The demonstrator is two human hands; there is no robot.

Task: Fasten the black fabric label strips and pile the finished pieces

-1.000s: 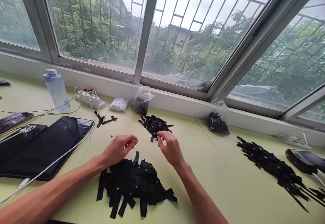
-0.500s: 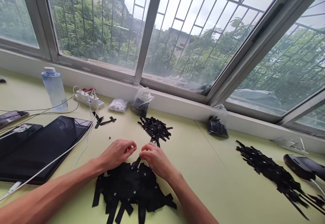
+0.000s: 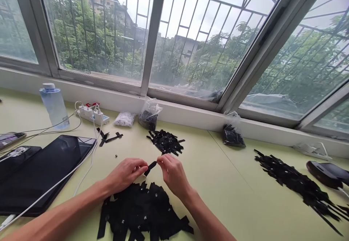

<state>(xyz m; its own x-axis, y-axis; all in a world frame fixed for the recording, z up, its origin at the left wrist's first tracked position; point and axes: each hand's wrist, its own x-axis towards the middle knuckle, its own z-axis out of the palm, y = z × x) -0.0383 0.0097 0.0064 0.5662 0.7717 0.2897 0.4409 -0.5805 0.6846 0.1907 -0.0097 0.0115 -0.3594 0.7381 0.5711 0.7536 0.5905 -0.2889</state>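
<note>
A short black fabric strip [image 3: 151, 168] is stretched between my hands, slanting up to the right. The fingertips of my left hand [image 3: 128, 172] pinch its lower-left side, and my right hand [image 3: 173, 172] pinches its upper end. Just below them lies a large heap of black strips [image 3: 144, 208], several bearing small white "M" marks. Beyond my hands sits a smaller heap of black strips [image 3: 166, 141] dotted with small pale marks.
On the left lie a tablet [image 3: 51, 172], phones, cables, a water bottle [image 3: 55, 108] and a power strip [image 3: 92, 115]. Bags of black pieces [image 3: 148, 116] stand by the window ledge. To the right are a long pile of strips [image 3: 291, 181] and a dark device [image 3: 324, 173].
The strip has come up off the near heap and now spans both hands. My left hand has closed on it. The view has tilted slightly upward.
</note>
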